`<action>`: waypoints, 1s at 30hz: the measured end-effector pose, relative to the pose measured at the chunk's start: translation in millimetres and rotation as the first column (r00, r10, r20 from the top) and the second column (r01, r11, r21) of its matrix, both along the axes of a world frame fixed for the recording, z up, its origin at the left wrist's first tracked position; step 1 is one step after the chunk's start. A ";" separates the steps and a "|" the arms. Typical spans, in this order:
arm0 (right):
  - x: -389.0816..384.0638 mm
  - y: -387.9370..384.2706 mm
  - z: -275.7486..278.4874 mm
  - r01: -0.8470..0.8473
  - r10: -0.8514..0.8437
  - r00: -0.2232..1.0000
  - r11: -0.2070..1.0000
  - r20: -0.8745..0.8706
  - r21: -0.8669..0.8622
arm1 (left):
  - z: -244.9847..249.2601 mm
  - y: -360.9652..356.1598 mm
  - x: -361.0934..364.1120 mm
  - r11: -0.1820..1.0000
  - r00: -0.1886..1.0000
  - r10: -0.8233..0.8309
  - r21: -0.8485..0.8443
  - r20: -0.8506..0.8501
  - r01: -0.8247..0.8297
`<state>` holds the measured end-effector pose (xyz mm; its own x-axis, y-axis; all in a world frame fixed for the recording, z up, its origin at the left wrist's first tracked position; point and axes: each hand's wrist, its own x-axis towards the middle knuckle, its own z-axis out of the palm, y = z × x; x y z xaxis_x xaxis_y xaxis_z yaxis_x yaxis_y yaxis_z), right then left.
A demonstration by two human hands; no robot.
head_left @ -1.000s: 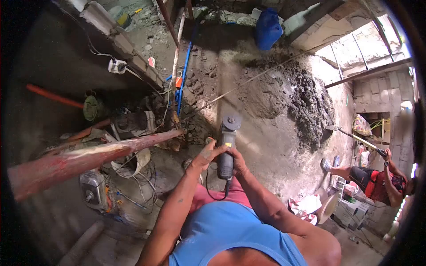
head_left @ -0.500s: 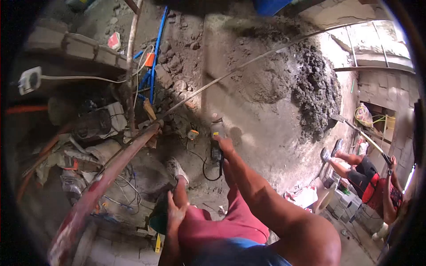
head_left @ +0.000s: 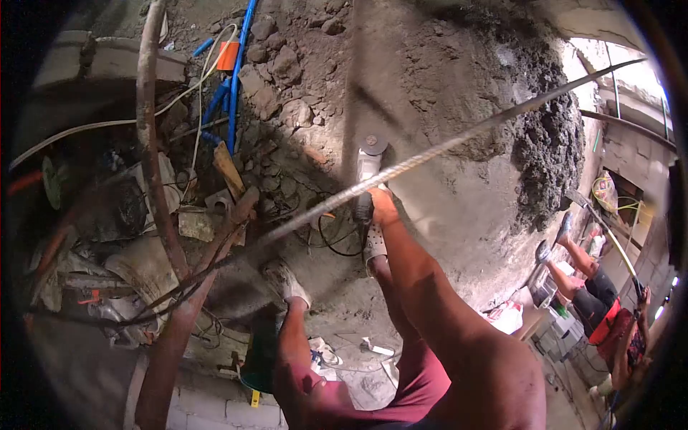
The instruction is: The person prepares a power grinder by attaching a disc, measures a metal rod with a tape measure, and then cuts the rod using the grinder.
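Closed around the rear body of the angle grinder (head_left: pixel 367 170) is the grip of the right hand (head_left: pixel 385 208), the arm stretched down; the left hand is not seen. The grinder is held low over the dirt floor (head_left: pixel 459 222), its disc (head_left: pixel 374 143) close to a long rebar (head_left: pixel 459 142) crossing the view; contact cannot be told. A cut seems to be lined up: squaring the disc and a steadier hold are called for. Farther off, a mortar heap (head_left: pixel 552 136) is seen

No writing, brand or number can be read anywhere here. The angle grinder (head_left: pixel 367 172) gripped in the right hand (head_left: pixel 383 208) shows no legible marking. The orange tag (head_left: pixel 228 56) beside the blue pipes (head_left: pixel 240 64) is too blurred to read.
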<state>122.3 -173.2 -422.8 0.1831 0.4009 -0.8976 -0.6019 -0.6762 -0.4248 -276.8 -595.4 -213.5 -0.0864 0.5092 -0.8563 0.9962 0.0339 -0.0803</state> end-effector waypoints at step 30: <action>-177.2 235.0 635.7 -0.842 0.387 0.538 0.210 0.749 0.496 | 478.4 624.5 9.2 -0.565 0.291 -0.164 0.152 0.943 -0.811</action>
<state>-54.9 61.8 212.9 -0.2707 0.9609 -0.0578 0.2312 0.0066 -0.9729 -267.6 29.1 264.9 -0.8726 0.4194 0.2505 0.2213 -0.1178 0.9681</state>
